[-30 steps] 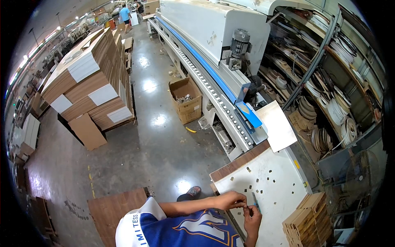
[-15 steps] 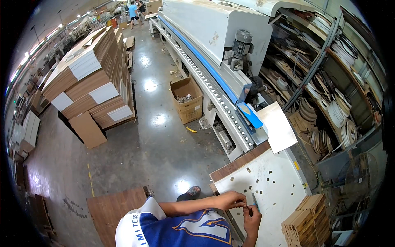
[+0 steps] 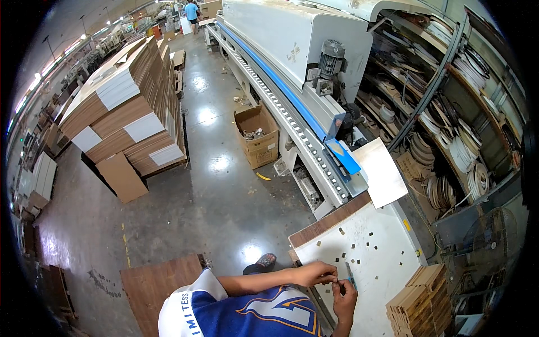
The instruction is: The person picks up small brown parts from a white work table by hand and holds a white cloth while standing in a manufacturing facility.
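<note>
Over the near edge of the white tabletop (image 3: 368, 224), my left hand (image 3: 316, 274) and my right hand (image 3: 345, 297) meet with their fingertips pinched together. Whatever sits between the fingers is too small to make out. Just beyond my right hand is a slim blue-and-grey tool (image 3: 349, 272), perhaps a knife; whether the hand touches it I cannot tell. Several small dark and brownish square chips (image 3: 353, 246) lie scattered across the white surface.
A stack of wooden strips (image 3: 418, 297) stands on the table's right. Ahead runs a long machine with a blue rail (image 3: 297, 106); a cardboard box (image 3: 258, 151) stands beside it. Stacked panels (image 3: 129, 123) rise at left. Shelves of edging coils (image 3: 443, 129) are at right. A person (image 3: 192, 11) stands far off.
My hands stay pinched together in almost the same place. The whole view has shifted very slightly. Far away, the person in blue has moved a little to the right.
</note>
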`<state>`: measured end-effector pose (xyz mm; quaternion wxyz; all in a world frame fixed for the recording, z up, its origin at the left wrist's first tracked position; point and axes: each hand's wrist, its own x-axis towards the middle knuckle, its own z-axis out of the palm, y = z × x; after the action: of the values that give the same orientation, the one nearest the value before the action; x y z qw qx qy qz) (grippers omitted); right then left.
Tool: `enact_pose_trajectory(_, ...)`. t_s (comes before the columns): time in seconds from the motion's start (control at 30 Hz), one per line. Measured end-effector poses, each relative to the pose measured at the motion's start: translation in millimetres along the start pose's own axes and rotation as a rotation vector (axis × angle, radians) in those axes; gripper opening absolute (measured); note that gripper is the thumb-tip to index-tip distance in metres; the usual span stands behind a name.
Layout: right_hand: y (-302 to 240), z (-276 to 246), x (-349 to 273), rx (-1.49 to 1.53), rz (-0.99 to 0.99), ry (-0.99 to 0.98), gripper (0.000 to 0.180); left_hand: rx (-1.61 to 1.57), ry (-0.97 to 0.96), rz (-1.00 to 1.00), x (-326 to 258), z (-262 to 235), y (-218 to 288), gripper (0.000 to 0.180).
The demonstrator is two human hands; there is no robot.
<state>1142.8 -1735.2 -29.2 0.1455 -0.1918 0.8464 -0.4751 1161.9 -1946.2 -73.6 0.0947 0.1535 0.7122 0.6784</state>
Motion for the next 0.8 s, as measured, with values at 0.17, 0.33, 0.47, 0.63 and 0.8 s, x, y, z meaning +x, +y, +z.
enact_pose_trajectory(0.17,-5.6,0.5,-0.6,0.023,0.024,-0.006,0.020,-0.059,-0.008,-0.012,-0.1,1.3,-0.9,0.024)
enact_pose_trajectory(0.33,-0.6,1.5,-0.8,0.084,0.048,-0.033,0.021,-0.080,-0.034,-0.006,0.6,0.5,-6.1,0.023)
enact_pose_trajectory(0.47,4.1,-0.1,-0.8,0.083,0.093,-0.078,0.023,-0.107,-0.053,-0.032,0.8,-0.5,-7.5,0.024)
enact_pose_trajectory(0.63,4.8,-2.6,-0.6,0.064,0.113,-0.077,0.024,-0.097,-0.004,0.007,0.9,2.6,-5.3,0.025)
enact_pose_trajectory(0.8,4.3,-2.1,0.2,0.050,0.093,-0.047,0.025,-0.098,0.009,-0.012,1.3,3.2,-1.9,0.027)
